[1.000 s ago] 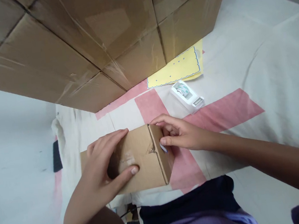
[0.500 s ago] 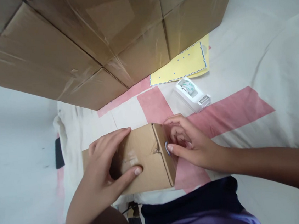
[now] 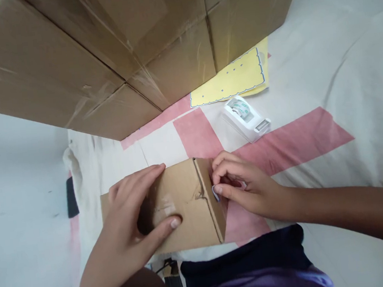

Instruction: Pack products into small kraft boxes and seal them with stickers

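A small cardboard box (image 3: 190,180) lies before me, its near edge close to my body. My left hand (image 3: 127,214) grips it from the left, fingers over the far edge and thumb on the top. At the box's right end, my right hand (image 3: 243,181) has its thumb and fingers drawn together around a small white-and-blue piece (image 3: 215,194), which looks like a sticker or label. Part of this piece is hidden by the fingers, and how far it is stuck to the box I cannot tell.
Large cardboard boxes (image 3: 171,77) wrapped in clear film stand at the back. A white tape dispenser (image 3: 249,121) sits beyond my right hand. Yellow sheets (image 3: 235,77) with blue scalloped borders lie behind it. Pink strips (image 3: 300,139) cross the pale cloth (image 3: 351,72).
The fingers of my right hand have closed in toward the thumb at the white-and-blue piece. My left hand stays on the box; the view has shifted slightly.
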Action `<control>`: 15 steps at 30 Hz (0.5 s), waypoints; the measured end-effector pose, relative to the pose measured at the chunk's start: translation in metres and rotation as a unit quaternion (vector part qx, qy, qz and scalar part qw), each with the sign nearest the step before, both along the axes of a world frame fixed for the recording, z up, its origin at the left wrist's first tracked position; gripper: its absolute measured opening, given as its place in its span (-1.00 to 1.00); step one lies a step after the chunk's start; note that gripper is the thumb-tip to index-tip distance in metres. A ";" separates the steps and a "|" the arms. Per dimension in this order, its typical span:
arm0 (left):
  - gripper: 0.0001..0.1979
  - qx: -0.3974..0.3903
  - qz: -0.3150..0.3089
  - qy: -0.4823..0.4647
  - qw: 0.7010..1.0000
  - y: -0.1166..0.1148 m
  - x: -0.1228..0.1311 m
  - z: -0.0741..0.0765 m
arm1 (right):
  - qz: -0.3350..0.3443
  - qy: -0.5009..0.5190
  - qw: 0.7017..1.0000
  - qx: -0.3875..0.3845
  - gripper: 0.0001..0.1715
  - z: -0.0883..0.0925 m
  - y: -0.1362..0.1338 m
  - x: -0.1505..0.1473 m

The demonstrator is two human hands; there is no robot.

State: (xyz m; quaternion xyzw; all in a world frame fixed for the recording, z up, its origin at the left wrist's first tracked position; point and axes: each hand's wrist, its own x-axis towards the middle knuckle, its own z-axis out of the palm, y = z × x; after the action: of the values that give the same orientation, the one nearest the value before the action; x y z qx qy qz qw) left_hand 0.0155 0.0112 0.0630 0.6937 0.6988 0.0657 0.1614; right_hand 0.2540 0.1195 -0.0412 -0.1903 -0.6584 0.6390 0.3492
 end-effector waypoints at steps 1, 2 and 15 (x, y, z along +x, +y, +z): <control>-0.35 0.000 0.000 0.000 1.000 0.000 0.000 0.000 | 0.004 -0.001 1.000 0.001 -0.87 0.000 0.001 0.000; -0.35 0.000 0.000 0.000 1.000 0.000 0.000 0.000 | 0.007 -0.002 1.000 0.002 -0.86 0.000 0.001 0.000; -0.34 -0.010 -0.001 0.003 1.000 0.000 0.000 0.002 | 0.069 -0.043 0.996 -0.030 -0.43 -0.003 0.013 0.000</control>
State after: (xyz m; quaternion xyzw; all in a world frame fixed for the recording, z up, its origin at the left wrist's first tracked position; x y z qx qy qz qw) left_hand 0.0152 0.0116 0.0649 0.6932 0.6989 0.0566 0.1668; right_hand 0.2544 0.1325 -0.0439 -0.1823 -0.6648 0.6721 0.2703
